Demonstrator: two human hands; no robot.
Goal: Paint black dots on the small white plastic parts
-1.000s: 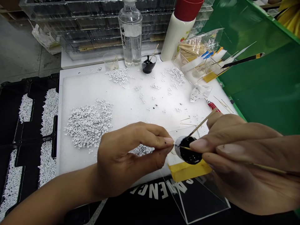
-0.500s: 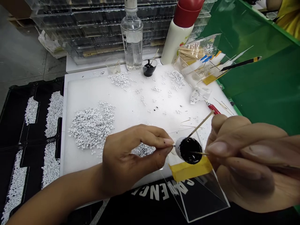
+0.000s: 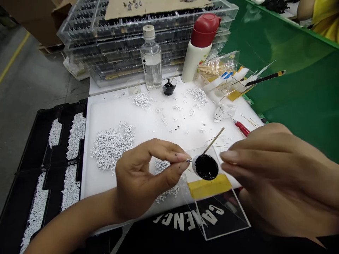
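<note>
1. Left hand (image 3: pixel 140 178), low over the near side of the board: thumb and forefinger pinched narrowly on a tiny pale metallic part (image 3: pixel 188 161), with the other fingers curled below, a grip suited to something so small. Exact shape too small to tell.
2. The tiny pale metallic part: at the left rim of a round white cup of glossy black liquid (image 3: pixel 206 167), touching or almost touching it.
3. Right hand (image 3: pixel 275 180), just right of the cup: thumb and forefinger slightly apart, nothing visible between them.
4. Thin wooden stick (image 3: pixel 214 141), leaning out of the black liquid, its free end up and clear of the surface, within easy reach.
5. Cup tilted toward the person on a clear acrylic stand (image 3: pixel 221 218), fixed by a strip of yellow tape (image 3: pixel 209 186), apparently to keep the liquid open to view and steady.
6. Flat white foam board (image 3: pixel 148 130) beneath both hands, bearing a large heap of small white pieces (image 3: pixel 111 148) left of centre, within easy reach of the left hand.
7. Black compartment tray (image 3: pixel 60 109) beside the board's left edge, lined with rows of similar white pieces, perhaps placed for quick transfer.
8. Beyond the board: clear liquid bottle (image 3: pixel 150 63), red-capped white bottle (image 3: pixel 198 53), small cup of black liquid (image 3: pixel 168 86), all along the far edge, out of the hands' way.
</note>
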